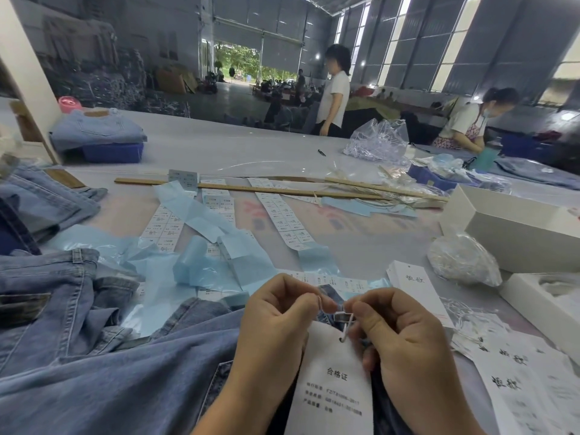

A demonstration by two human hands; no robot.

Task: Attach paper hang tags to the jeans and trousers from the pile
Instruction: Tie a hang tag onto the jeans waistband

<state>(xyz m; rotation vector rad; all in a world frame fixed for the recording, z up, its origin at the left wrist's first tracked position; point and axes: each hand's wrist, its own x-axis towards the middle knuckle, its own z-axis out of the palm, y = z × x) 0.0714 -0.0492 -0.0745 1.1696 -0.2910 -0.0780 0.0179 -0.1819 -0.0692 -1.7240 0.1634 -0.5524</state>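
big warehouse, long table [251, 146] littered with sticker strips [276, 211]. jeans [125, 372] at near edge. left hand [276, 324] and right hand [398, 337] each pinch string [345, 328] threaded through hang tag [332, 381], likely to tie it on. spare tags [417, 287] just right; little free room.

A white rectangular paper hang tag [332, 381], printed in black, is laid over spread blue denim jeans [125, 372], a white string threaded through its top hole.

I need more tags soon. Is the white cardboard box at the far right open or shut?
Open. The white cardboard box has no lid on it, and its pale inside wall shows. What it holds cannot be seen.
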